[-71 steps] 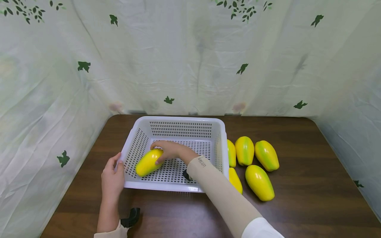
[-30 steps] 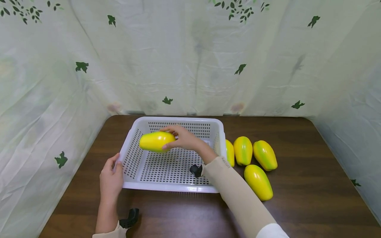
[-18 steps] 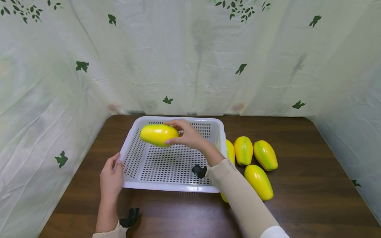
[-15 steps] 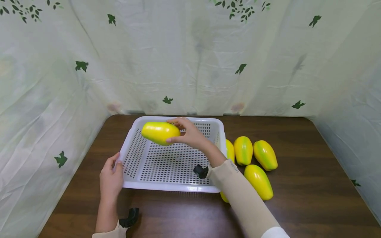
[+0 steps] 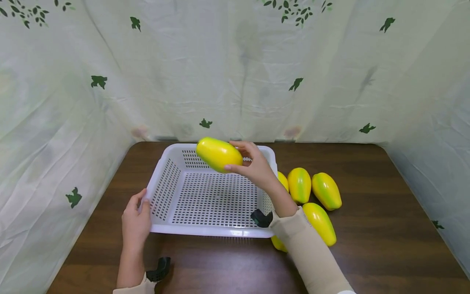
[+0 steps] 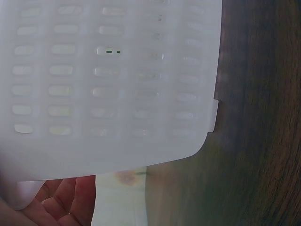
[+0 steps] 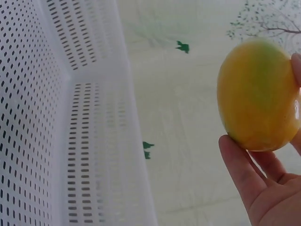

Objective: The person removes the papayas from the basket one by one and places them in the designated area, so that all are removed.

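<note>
My right hand [image 5: 260, 171] holds a glossy yellow-green papaya [image 5: 219, 155] between thumb and fingers, raised over the far part of the white plastic basket [image 5: 205, 232]. In the right wrist view the papaya [image 7: 256, 94] is seen end-on, apart from the basket wall [image 7: 89, 155]. My left hand [image 5: 136, 222] grips the basket's left rim, thumb on the near side. The left wrist view shows fingers [image 6: 77, 200] partly hidden by the slotted basket wall [image 6: 108, 94]. No fruit shows on the basket floor.
Several more papayas lie on the brown wooden table [image 5: 382, 228] right of the basket, among them one papaya [image 5: 299, 185] at the back and another papaya [image 5: 320, 224] partly behind the right sleeve. A pale leaf-patterned cloth [image 5: 235, 73] hangs around the table.
My right hand has lifted the papaya from the basket floor, then moved it up and to the right. The left hand and the basket stay in place.
</note>
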`<state>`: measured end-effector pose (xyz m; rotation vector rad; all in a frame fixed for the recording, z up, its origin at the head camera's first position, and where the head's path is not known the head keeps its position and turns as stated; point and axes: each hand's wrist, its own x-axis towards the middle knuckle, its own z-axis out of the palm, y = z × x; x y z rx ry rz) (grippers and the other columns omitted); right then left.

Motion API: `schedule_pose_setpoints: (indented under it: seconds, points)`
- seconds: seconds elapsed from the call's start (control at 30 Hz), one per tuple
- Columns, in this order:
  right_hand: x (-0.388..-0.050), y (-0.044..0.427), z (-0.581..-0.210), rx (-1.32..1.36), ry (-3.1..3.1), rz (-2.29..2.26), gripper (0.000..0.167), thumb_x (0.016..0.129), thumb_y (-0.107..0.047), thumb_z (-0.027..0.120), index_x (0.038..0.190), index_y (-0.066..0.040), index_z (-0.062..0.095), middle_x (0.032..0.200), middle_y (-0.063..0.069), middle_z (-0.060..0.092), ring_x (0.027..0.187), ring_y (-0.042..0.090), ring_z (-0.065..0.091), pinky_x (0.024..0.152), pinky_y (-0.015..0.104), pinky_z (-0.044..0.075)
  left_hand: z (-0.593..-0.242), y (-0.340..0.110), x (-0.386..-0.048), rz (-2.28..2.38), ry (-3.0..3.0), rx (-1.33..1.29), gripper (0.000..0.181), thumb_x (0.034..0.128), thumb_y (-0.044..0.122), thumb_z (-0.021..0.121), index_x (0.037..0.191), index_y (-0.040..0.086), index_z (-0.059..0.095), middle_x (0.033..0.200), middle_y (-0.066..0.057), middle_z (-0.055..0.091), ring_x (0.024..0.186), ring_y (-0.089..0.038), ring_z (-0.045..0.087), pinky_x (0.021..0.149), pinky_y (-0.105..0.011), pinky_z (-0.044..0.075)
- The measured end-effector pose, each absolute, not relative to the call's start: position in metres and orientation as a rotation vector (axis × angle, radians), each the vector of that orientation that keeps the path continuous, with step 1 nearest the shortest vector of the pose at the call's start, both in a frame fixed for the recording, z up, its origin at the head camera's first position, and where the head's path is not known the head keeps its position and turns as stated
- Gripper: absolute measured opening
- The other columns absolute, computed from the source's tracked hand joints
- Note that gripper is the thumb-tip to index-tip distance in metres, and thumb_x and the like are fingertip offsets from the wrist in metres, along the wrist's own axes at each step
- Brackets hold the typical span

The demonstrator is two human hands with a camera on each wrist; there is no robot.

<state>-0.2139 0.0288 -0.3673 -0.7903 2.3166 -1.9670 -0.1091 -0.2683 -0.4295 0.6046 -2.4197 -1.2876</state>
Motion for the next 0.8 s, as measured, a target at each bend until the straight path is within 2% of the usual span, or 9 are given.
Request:
schedule_pose_setpoints:
  seconds: [0.33, 0.57, 0.8]
  points:
    - [-0.195, 0.068, -0.363, -0.695, 2.349, -2.143, 0.055, 0.077, -0.004, 0.069, 0.127, -0.005, 0.045, 0.12, 0.01, 0.045, 0.101, 0.028, 0.049, 0.079, 0.034, 0.049, -0.429, -0.268, -0.109, -1.277, -2.415, 0.565, 0.039, 0.0957, 0.02, 0.036, 0.13, 0.005, 0.046, 0.117, -0.024, 0.052, 0.092, -0.035, 0.052, 0.073, -0.049, 0.042]
    - [-0.18, 0.097, -0.368, -0.604, 2.465, -2.177, 0.056, 0.078, -0.012, 0.069, 0.128, -0.007, 0.045, 0.118, 0.008, 0.047, 0.094, 0.023, 0.051, 0.079, 0.028, 0.048, -0.431, -0.269, -0.111, -1.29, -2.427, 0.603, 0.04, 0.0958, 0.022, 0.034, 0.132, 0.007, 0.044, 0.12, -0.023, 0.05, 0.095, -0.036, 0.052, 0.076, -0.051, 0.043]
    - [-0.164, 0.127, -0.376, -0.356, 2.565, -2.175, 0.056, 0.078, -0.008, 0.069, 0.129, -0.009, 0.045, 0.116, 0.007, 0.048, 0.096, 0.021, 0.05, 0.076, 0.024, 0.049, -0.428, -0.267, -0.108, -1.299, -2.419, 0.596, 0.04, 0.0958, 0.022, 0.035, 0.132, 0.007, 0.045, 0.12, -0.023, 0.05, 0.094, -0.035, 0.052, 0.076, -0.05, 0.042]
